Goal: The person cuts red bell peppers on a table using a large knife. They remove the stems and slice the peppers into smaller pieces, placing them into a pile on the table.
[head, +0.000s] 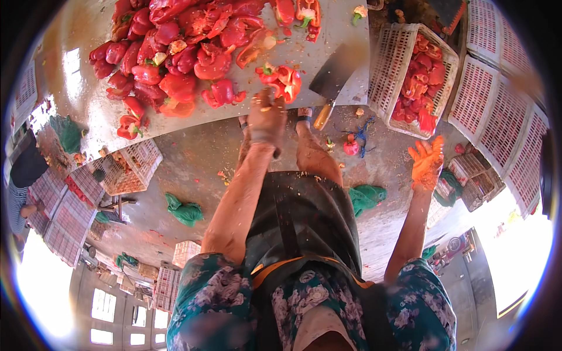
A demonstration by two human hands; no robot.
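At the edge of the metal-topped table [210,115], my bare left hand [268,115] holds a split red bell pepper [287,83] with its pale inside showing. Some of those fingers are hidden behind the hand. My right hand [426,163], in an orange glove, is empty with fingers spread, just below a white plastic crate [393,66] of red pepper pieces [421,83]. Between the hands a cleaver [336,72] lies on the table, its wooden handle [325,115] jutting past the edge. A heap of red bell peppers [175,57] covers the table's left part.
More crates [483,105] stand at the right. A crate of scraps [131,169] sits below the table at left. Green net bags [183,209], pepper scraps and blue twine [362,136] lie on the floor. Another person [26,162] is at the far left.
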